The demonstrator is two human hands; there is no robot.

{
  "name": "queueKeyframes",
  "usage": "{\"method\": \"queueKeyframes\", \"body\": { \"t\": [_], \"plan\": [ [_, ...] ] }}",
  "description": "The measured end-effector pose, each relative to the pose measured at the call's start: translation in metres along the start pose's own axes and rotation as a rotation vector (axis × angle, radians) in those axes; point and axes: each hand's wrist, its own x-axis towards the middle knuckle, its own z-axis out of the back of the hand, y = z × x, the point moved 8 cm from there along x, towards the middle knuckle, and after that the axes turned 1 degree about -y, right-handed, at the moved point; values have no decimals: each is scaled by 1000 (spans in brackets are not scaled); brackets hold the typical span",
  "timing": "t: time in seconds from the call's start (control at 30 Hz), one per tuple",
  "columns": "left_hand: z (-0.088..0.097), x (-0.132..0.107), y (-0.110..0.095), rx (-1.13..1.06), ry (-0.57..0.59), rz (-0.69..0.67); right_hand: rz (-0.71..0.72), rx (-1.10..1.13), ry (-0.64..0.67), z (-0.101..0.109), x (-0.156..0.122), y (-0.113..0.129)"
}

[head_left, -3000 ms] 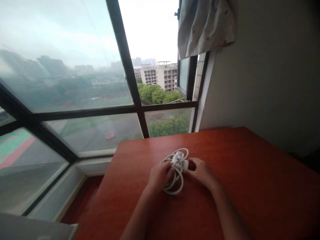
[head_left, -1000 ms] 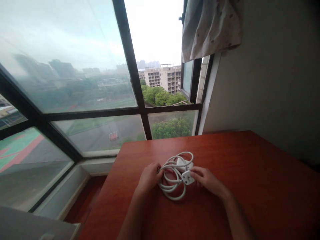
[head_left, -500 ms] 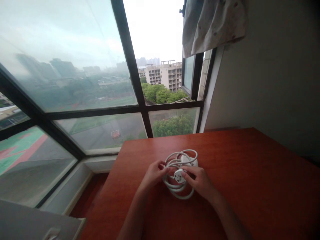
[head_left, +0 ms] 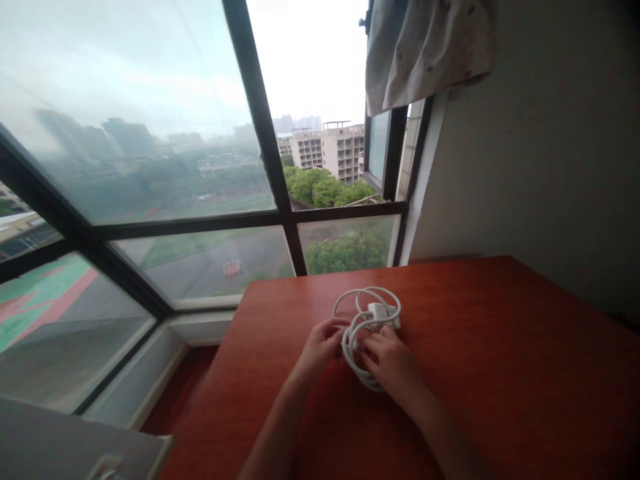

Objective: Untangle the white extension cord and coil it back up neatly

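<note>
I note the left hand touching the coiled white cable, clamped or not I cannot tell; the right hand grips a mostly hidden white plug.

The looped cable is greyish-white, the boxy plastic block white, the wooden worktop reddish-brown; the upper-right cloth curtain is grey, dark-spotted.

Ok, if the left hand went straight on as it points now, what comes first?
The left hand would probably meet the looped white power cord first; its strands are just ahead, though whether they touch is hard to judge.
</note>
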Motion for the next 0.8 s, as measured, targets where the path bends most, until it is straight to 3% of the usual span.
{"method": "queueKeyframes", "body": {
  "t": [0.13,0.27,0.4,0.5,0.6,0.7,0.8],
  "plan": [
    [-13,-2,-4,30,43,-59,69,147,19,1,0,14],
    [-6,-1,-9,115,-2,-142,75,342,35,1,-2,19],
    [3,4,-10,234,-52,-189,-12,351,114,-18,-7,17],
    [14,7,-14,377,-139,-249,-30,353,123,-28,-8,17],
    [30,6,-22,589,-328,-321,-27,391,105,-29,-7,18],
    [43,6,-22,756,-469,-286,-18,444,79,-22,-5,19],
    [42,9,-13,804,-418,-226,-11,523,75,-17,-4,21]
  ]
}}
